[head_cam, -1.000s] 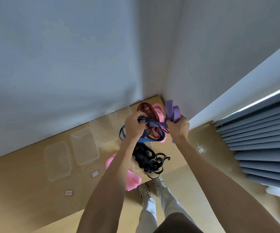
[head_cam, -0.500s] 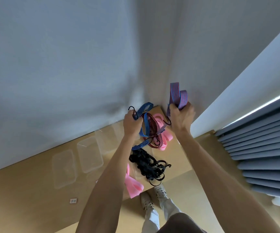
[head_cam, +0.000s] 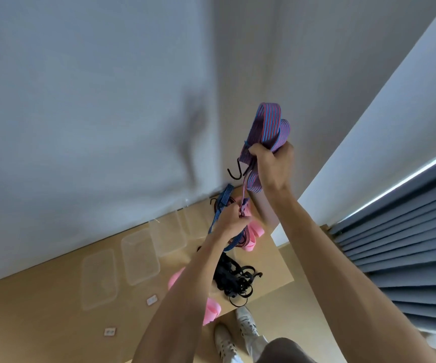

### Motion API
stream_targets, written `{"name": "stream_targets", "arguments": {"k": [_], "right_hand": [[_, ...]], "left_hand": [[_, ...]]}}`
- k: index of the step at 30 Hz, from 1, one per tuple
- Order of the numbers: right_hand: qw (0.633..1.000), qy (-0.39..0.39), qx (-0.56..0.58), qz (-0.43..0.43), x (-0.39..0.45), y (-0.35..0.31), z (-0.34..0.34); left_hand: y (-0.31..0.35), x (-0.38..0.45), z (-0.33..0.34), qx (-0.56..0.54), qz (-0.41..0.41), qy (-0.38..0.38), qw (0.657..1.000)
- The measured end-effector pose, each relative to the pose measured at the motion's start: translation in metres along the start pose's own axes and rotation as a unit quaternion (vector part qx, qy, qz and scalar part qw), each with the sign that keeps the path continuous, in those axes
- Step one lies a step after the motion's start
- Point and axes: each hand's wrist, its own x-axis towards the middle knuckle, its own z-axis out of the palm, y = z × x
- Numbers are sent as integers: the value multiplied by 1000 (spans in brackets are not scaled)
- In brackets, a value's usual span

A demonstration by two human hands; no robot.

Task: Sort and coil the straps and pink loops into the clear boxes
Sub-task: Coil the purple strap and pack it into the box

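with the right hand gripping the coiled purple strap and the left hand pinching its tail among the blue strap, the dangling hook risked snagging and the coil slipping loose.

No text, brand or number can be read anywhere. Two small white labels lie on the desk near the clear boxes, but any print on them is too small and blurred to make out.

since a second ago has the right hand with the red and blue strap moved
Yes. The right hand has lifted the red and blue strap up and away from the table, now well above the left hand.
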Motion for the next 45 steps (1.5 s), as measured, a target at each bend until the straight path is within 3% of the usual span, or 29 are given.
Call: {"name": "stream_targets", "arguments": {"k": [5, 11, 15, 17, 23, 28, 31, 35, 40, 45], "right_hand": [[998, 54, 18, 0, -5, 1, -5], [997, 53, -52, -15, -11, 28, -9], [974, -31, -223, 26, -16, 76, -10], [951, -80, -293, 56, -22, 107, -14], [894, -214, -371, 133, -46, 141, -25], [903, -270, -311, 125, -48, 145, -26], [897, -269, -334, 109, -47, 149, -23], [896, -253, -352, 94, -43, 149, -16], [912, -121, -376, 108, -44, 145, -12], [942, -42, -311, 116, -43, 146, -19]], "left_hand": [[-19, -5, 5, 96, -55, 38, 993], [-39, -16, 3, 77, -98, 93, 988], [-43, -19, -5, -106, -110, 63, 986], [-45, -21, -10, -134, -94, 59, 985], [-43, -22, -22, -84, -12, 17, 996], [-39, -22, -28, -44, 3, 25, 999], [-32, -22, -29, -96, -26, 85, 991], [-31, -20, -27, -92, -44, 87, 991], [-32, -20, -21, 9, -32, 127, 991], [-33, -22, -22, -7, -30, 140, 990]]}}
